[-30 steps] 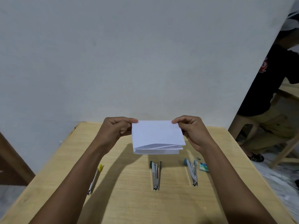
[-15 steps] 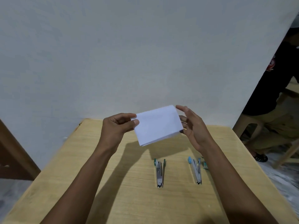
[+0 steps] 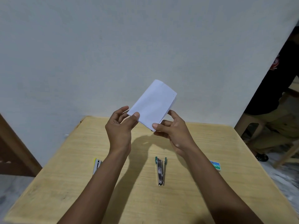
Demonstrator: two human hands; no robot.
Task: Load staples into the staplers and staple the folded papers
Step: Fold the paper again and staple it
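Above the table [image 3: 210,143], left hand [image 3: 119,128] and right hand [image 3: 174,131] pinch the folded paper [image 3: 153,104] with curled fingers [image 3: 174,114]; staple box [image 3: 215,165] lettering unclear.

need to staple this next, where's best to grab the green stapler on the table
Probably the middle of the green stapler, pinched across its two long sides, coming straight down from above. It lies flat on the table, long and narrow, pointing lengthwise toward the person. The right hand is nearer, but it holds the paper.
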